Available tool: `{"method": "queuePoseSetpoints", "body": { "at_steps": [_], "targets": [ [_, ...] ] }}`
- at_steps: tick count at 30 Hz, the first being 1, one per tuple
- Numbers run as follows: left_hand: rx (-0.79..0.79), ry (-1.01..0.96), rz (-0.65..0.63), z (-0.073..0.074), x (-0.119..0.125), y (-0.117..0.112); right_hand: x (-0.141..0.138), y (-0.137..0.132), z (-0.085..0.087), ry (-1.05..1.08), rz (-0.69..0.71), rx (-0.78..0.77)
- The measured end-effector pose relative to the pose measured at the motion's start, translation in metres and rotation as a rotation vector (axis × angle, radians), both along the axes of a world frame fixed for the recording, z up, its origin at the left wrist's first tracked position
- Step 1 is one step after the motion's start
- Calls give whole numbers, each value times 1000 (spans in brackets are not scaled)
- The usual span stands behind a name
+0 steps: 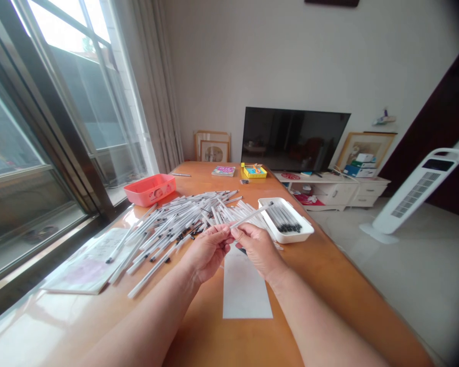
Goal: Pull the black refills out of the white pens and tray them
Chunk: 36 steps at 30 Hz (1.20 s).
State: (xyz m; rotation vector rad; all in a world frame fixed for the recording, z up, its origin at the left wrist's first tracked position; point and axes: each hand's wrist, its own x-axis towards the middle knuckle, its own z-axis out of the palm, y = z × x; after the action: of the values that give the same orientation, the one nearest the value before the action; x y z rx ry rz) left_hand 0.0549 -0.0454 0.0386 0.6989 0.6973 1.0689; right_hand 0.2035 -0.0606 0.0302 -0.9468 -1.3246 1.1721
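My right hand (258,250) is closed in a pinch around the near end of a clear-barrelled pen (252,214). The pen slants up to the right, its black end over the white tray (309,233). Fingertips of my left hand (210,252) are pinched together at that same near end; the tip between the fingers is hidden. Left of and behind my hands spreads a large loose pile of clear pens (172,224), several with black ends. Several black-ended pens (285,216) lie side by side in the tray. Below my hands rests a white sheet of paper (247,290).
A red basket (149,191) stands at the table's left edge. A booklet (87,265) lies under some pens at left. Farther back are a small book (223,171) and a yellow box (254,173). A tower fan (413,193) stands on the floor at right.
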Motion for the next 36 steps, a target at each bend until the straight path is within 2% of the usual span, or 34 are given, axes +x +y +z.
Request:
{"method": "queuePoseSetpoints", "body": {
  "at_steps": [3, 6, 11, 15, 19, 25, 31, 34, 36],
  "targets": [
    [8, 43, -17, 1, 3, -2, 0, 2, -1, 12, -61, 2],
    [38, 126, 10, -3, -1, 0, 10, 8, 0, 50, -181, -21],
    [154, 320, 122, -11, -13, 10, 50, 23, 0, -66, -472, -4],
    [225, 445, 221, -9, -20, 16, 83, 34, -4, -194, -704, 2],
    [247, 490, 284, -6, -22, 19, 99, 40, -9, -286, -829, 36],
    [289, 477, 299, -6, -22, 19, 103, 41, -10, -303, -908, 92],
    [283, 435, 297, -7, -26, 21, 116, 34, 2, -345, -935, 22],
    [317, 402, 287, -11, -26, 24, 123, 19, 14, -351, -883, 0],
    [366, 410, 272, -13, -24, 25, 123, 5, 24, -348, -767, -14]
  ]
}}
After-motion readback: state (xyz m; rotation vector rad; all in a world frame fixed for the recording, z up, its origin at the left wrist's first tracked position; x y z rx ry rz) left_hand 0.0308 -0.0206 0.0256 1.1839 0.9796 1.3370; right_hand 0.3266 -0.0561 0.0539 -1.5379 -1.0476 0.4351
